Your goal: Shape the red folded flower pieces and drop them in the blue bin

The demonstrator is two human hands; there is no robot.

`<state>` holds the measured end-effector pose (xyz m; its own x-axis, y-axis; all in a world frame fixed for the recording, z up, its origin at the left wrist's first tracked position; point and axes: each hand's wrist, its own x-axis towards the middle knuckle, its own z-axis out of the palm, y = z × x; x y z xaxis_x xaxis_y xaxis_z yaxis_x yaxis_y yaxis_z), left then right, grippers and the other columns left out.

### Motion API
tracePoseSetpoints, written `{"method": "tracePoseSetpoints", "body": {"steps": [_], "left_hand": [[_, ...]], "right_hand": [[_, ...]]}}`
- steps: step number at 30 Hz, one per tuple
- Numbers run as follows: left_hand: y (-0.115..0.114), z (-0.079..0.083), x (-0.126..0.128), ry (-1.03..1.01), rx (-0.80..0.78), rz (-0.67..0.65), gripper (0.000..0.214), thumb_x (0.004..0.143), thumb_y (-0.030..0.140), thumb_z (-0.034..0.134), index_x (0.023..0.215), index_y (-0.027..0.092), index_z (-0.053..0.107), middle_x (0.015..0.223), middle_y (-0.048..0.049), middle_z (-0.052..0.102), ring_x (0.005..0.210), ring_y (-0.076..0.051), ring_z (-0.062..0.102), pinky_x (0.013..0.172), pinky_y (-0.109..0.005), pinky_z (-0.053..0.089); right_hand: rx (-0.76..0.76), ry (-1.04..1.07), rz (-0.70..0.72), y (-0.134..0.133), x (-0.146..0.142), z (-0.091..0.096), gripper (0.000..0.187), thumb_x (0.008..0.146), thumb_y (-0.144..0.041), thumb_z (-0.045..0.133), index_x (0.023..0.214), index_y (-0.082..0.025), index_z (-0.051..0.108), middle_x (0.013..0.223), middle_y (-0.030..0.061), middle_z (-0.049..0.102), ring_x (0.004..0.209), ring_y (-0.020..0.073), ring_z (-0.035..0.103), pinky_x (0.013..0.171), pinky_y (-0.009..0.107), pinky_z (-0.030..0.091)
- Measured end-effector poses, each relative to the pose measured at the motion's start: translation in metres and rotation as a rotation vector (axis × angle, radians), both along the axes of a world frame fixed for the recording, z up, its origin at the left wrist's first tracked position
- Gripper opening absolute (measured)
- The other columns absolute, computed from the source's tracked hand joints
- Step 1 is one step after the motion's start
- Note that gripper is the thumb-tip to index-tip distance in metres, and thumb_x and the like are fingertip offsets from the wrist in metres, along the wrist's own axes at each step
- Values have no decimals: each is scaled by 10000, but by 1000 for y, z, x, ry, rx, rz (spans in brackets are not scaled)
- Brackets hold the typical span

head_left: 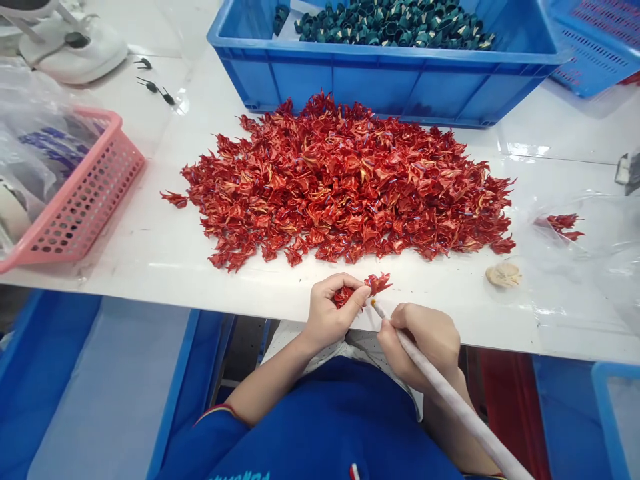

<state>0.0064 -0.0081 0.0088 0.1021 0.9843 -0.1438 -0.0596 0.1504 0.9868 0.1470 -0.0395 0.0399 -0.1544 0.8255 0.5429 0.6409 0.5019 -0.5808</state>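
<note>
Red foil pieces (345, 180) flecked gold and blue form a heap; behind it, a blue crate (385, 87) holds dark-green pieces (395, 27); to its left, a pink perforated basket (85, 187).

A heap of red folded foil blossoms (340, 180) spreads across a white workbench (150, 250), with a blue plastic crate (390, 90) of dark green pieces (395, 23) just behind it. A pink perforated basket (90, 200) and small black pieces (150, 85) lie left; a clear plastic bag (590, 267) and a tan disc (503, 275) lie right.
</note>
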Motion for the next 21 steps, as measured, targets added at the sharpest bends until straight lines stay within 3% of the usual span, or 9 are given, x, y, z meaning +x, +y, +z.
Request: {"method": "tracePoseSetpoints", "body": {"steps": [3,9,12,14,17,19,21], "left_hand": [[0,0,0,-27,-20,-2,312,782,436,726,652,168,631,540,7,603,445,-93,512,454,-216,434],[1,-3,1,-180,-94,-6,387,762,512,727,681,163,579,562,4,617,385,-67,477,359,-179,400],[-1,-5,-1,-281,-85,11,434,762,538,714,661,155,538,895,-105,735,418,-70,555,321,-175,411],[-5,-5,-9,-284,-41,65,434,766,514,716,635,147,524,1067,-149,729,462,-89,613,308,-170,414],[-15,-5,-44,-164,101,279,377,765,443,731,626,151,538,864,-96,753,457,-109,622,294,-160,399],[-23,-4,-85,-6,221,550,319,730,371,767,644,155,548,814,-53,742,457,-102,617,327,-170,429],[-30,-5,-137,221,234,822,266,661,272,805,705,171,563,741,-3,715,499,-120,640,376,-186,467]], "right_hand": [[-70,160,-40,-8,2,-2,208,790,-83,573,688,-234,471,517,-55,524,392,91,467,395,227,368],[-103,583,-399,-2,5,-15,72,895,-277,616,912,-210,595,670,-4,691,446,117,568,451,252,438],[-161,507,-401,13,13,-26,240,969,-391,501,965,-191,635,761,30,742,447,105,576,470,248,447],[-135,349,-419,23,18,-33,238,954,-388,535,898,-191,656,765,30,738,486,113,594,510,255,472],[-3,112,-405,36,23,-42,136,865,-320,674,827,-206,610,848,43,739,595,149,632,580,284,502],[66,15,-343,43,23,-46,175,829,-290,710,816,-219,551,921,57,731,714,189,656,647,319,520],[89,-53,-293,49,22,-48,189,836,-266,692,811,-231,508,935,58,714,826,223,650,725,356,522]]}}
